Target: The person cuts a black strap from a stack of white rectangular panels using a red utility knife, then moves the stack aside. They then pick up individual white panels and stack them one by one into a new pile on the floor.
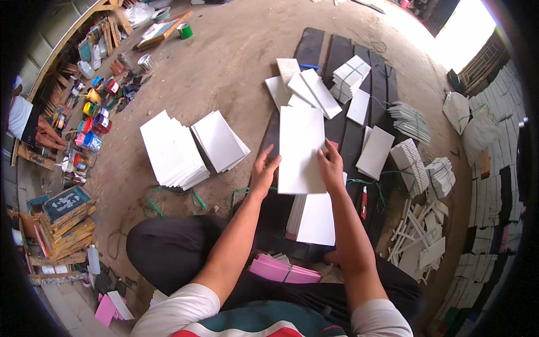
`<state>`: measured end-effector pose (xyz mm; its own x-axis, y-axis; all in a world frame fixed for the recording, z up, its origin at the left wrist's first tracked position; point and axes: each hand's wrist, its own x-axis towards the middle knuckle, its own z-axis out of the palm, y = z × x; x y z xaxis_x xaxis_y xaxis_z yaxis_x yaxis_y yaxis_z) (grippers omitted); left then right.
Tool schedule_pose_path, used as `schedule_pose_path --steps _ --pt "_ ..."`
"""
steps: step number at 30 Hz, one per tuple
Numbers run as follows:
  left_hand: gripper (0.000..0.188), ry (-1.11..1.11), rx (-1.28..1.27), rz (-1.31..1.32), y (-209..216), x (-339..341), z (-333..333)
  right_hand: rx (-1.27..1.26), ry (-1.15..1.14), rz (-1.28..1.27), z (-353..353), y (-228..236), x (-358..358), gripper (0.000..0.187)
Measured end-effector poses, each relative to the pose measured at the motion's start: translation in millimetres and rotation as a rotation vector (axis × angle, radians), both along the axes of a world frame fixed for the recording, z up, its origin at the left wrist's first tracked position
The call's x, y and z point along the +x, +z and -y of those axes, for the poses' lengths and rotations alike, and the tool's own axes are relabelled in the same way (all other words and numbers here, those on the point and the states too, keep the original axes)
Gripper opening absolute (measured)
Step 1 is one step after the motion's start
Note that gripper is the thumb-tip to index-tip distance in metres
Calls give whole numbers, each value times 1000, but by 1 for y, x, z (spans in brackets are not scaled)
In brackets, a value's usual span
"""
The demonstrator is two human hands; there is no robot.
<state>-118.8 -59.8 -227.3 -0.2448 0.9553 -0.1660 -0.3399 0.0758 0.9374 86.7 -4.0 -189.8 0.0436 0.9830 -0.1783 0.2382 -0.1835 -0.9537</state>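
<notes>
Your left hand [263, 171] and right hand [332, 168] both grip one white rectangular sheet [301, 147], fingers curled over its two long edges, holding it flat above the dark boards [342, 62] in front of your knees. By my reading you are mid-sort, with a single sheet lifted out and not yet placed. The next move calls for a level carry to whichever pile it belongs on, and square edges as it lands.

Right under your wrists lies a low stack of white sheets [314, 216], with pink sheets [281, 271] by your leg. A red-handled tool [364, 202] and green strapping [368, 182] lie just right of that stack and could snag a corner. To your left sit two fanned piles of white sheets [188, 147] on the dirt floor [224, 73]. Further out, loose sheets overlap on the boards beside a tied bundle [349, 74]. Paint tins [90, 121] line the far left.
</notes>
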Motion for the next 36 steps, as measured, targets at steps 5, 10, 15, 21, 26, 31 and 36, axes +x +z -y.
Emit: schedule_pose_path --steps 5,10,15,21,26,31,36 --pt "43 -99 86 -539 11 63 21 169 -184 32 79 -24 71 53" --pt "30 -104 274 -868 -5 98 62 162 -279 248 141 -56 100 55" --pt "31 -181 213 -995 -15 98 76 142 -269 333 157 -64 100 55" --pt "30 -212 190 -1019 -18 100 91 150 -244 422 165 -77 105 54" --pt "30 -241 151 -1013 -23 97 95 77 -202 469 170 -74 101 55" --pt "31 -243 108 -1010 -31 94 99 29 -204 568 175 -72 94 56" --pt "36 -174 40 -923 -38 83 83 181 -252 824 160 -54 81 58"
